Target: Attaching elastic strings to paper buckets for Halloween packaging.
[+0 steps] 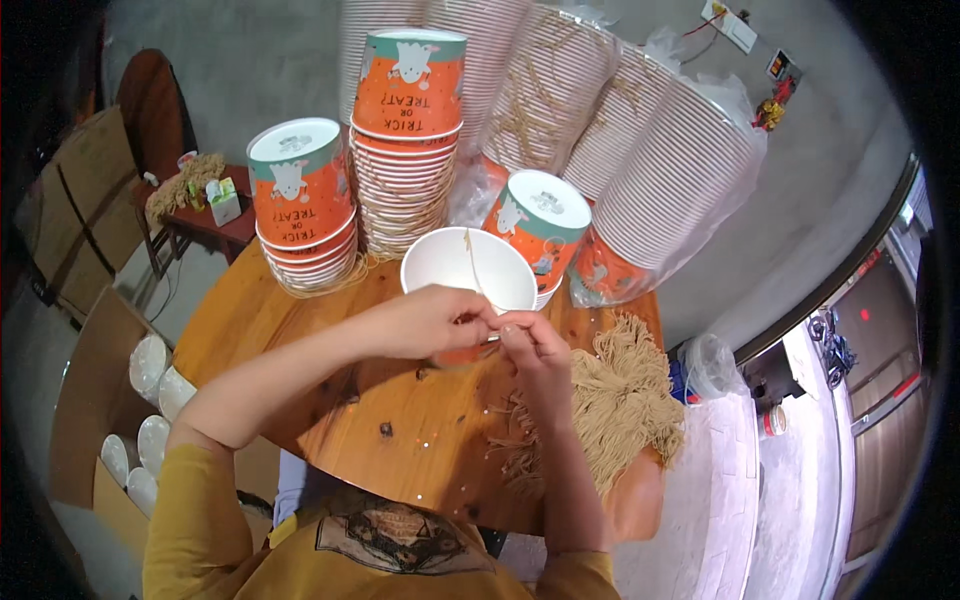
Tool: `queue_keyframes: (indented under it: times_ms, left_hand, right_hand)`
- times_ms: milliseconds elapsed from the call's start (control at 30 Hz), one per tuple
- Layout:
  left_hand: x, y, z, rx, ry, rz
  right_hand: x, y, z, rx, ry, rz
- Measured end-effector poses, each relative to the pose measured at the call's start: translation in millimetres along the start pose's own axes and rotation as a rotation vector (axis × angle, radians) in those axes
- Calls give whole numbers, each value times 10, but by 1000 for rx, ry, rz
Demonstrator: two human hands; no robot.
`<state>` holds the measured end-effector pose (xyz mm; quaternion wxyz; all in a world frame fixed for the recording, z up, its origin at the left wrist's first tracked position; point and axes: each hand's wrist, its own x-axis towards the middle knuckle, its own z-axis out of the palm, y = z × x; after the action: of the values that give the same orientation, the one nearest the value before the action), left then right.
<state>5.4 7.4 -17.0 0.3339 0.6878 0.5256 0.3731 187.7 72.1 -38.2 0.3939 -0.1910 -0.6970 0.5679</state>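
A white-lined orange paper bucket [462, 262] is tilted toward me over the wooden table, its opening facing up. A thin tan cord [474, 262] runs from its far rim down across the inside to the near rim. There my left hand [435, 322] is closed in a pinch on the cord. My right hand [535, 350] meets it fingertip to fingertip, also closed at the cord. The cord's exact end is hidden by my fingers. Beside my right forearm lies a thick bundle of tan cords [625, 400].
Inverted orange buckets stand in a short stack [300, 205], a taller stack [408, 130] and another stack [540, 215]. Behind them rise tall bagged bucket stacks [670, 165]. A cardboard box [85, 400] holding white-bottomed buckets stands left of the wooden table [370, 440].
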Motion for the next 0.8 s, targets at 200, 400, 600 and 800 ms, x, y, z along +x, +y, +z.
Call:
queue_keyframes:
  times_ms: [200, 400, 600, 800]
  left_hand:
    - [13, 119, 3, 115, -28, -108]
    - [24, 201, 107, 189, 33, -51]
    - [41, 190, 98, 165, 78, -114]
    - [103, 186, 139, 183, 59, -107]
  right_hand:
    - [-27, 83, -31, 49, -1, 30]
    - [16, -109, -146, 19, -32, 154]
    - [168, -76, -234, -374, -80, -229]
    - [154, -148, -315, -442, -38, -318]
